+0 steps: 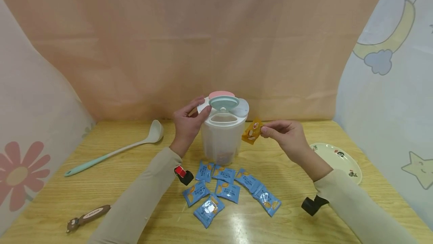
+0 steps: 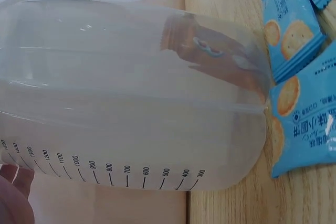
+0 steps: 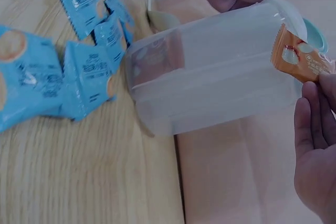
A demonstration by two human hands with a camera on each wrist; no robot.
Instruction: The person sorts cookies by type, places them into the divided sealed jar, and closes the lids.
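Observation:
A translucent plastic jar [image 1: 221, 138] stands upright at the table's middle, with orange packets [image 2: 220, 56] lying inside at its bottom. My left hand [image 1: 187, 122] holds the jar's top, thumb and fingers round the raised teal flap lid [image 1: 223, 102]. My right hand [image 1: 285, 135] pinches an orange snack packet [image 1: 252, 131] just right of the jar's opening; the same orange packet [image 3: 302, 59] shows beside the jar [image 3: 210, 72] in the right wrist view. Several blue cracker packets [image 1: 226, 189] lie on the table in front of the jar.
A teal-handled ladle [image 1: 115, 150] lies at the left. A brown bear-shaped tool [image 1: 87, 217] sits near the front left edge. A patterned plate [image 1: 338, 159] rests at the right. Fabric screens close in the back and both sides of the wooden table [image 1: 101, 184].

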